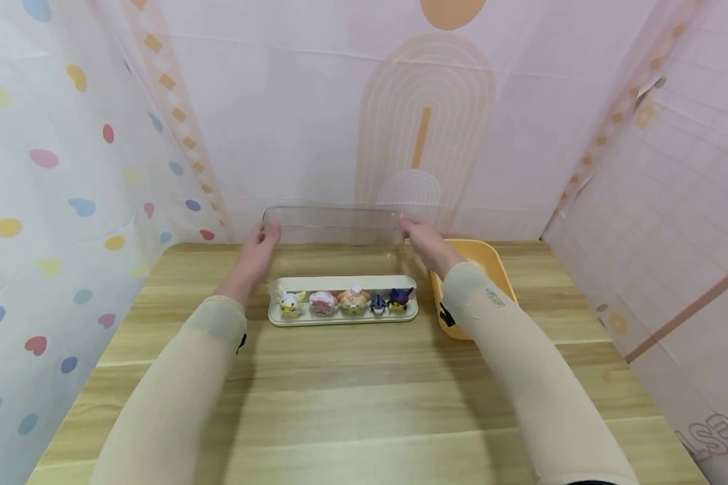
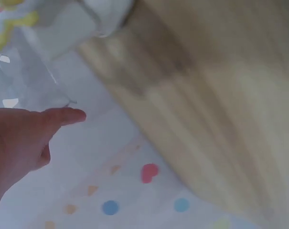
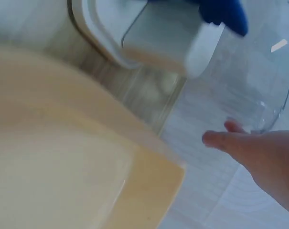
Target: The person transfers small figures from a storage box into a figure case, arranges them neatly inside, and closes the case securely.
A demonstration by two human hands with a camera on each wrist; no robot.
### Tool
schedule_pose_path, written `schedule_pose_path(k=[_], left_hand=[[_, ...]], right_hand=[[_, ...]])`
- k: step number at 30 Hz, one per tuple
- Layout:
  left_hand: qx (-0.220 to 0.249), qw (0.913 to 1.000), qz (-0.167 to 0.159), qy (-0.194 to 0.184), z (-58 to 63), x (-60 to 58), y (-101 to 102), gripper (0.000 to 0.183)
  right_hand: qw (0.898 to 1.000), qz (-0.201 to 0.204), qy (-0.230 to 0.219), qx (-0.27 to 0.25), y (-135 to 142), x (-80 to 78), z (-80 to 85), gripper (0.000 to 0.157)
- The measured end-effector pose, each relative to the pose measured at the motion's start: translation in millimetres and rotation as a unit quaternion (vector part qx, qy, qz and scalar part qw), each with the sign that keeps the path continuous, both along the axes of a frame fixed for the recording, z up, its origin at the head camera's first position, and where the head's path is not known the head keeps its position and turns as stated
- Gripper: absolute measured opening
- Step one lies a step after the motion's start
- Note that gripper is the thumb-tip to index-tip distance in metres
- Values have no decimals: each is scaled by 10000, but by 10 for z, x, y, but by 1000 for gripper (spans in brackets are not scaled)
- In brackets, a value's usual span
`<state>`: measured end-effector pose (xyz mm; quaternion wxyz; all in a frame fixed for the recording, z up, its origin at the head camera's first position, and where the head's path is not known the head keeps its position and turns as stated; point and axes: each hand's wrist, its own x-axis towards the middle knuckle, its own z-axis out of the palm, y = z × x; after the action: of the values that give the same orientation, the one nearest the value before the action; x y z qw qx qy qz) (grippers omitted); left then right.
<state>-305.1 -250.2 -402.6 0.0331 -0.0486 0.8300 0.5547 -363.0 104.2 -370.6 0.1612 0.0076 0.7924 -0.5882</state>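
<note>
Both hands hold a clear plastic cover (image 1: 334, 217) up behind a long white tray (image 1: 342, 322). My left hand (image 1: 256, 259) grips its left end, and my right hand (image 1: 427, 244) grips its right end. In the right wrist view the see-through cover (image 3: 259, 62) reaches to the fingers of the right hand (image 3: 263, 155). Several small figurines stand in a row in the tray: a white and yellow one (image 1: 291, 304), a pink and white one (image 1: 323, 304), an orange one (image 1: 353, 302), a small dark blue one (image 1: 378, 305) and a purple one (image 1: 399, 300).
A yellow-orange basket (image 1: 502, 276) sits right of the tray, partly under the right forearm. The wooden table (image 1: 346, 391) meets patterned curtains (image 1: 267, 114) at the back and sides.
</note>
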Motion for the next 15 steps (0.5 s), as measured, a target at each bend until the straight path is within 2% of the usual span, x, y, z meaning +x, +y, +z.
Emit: schedule_pose_path(k=[4,7,10,12,15], left_hand=[[144,9991,22,397,183,-2,63,99],[240,9971,12,720,336,69,60,91],[222,9945,-24,1027,480,228,8,84],[169,9934,-130,1127,551,374,-39,83],[148,9915,-321,1253,594,599,-92,81]], right_hand=[[9935,-312,217,-1077,62,56,95,67],[9877,-165,510,-1471,134,144,205,65],[9846,53,776,-1565,228,290,304,63],[9831,185,930,-1568,292,423,349,63],[9813,467,1086,-1521,400,634,375,62]])
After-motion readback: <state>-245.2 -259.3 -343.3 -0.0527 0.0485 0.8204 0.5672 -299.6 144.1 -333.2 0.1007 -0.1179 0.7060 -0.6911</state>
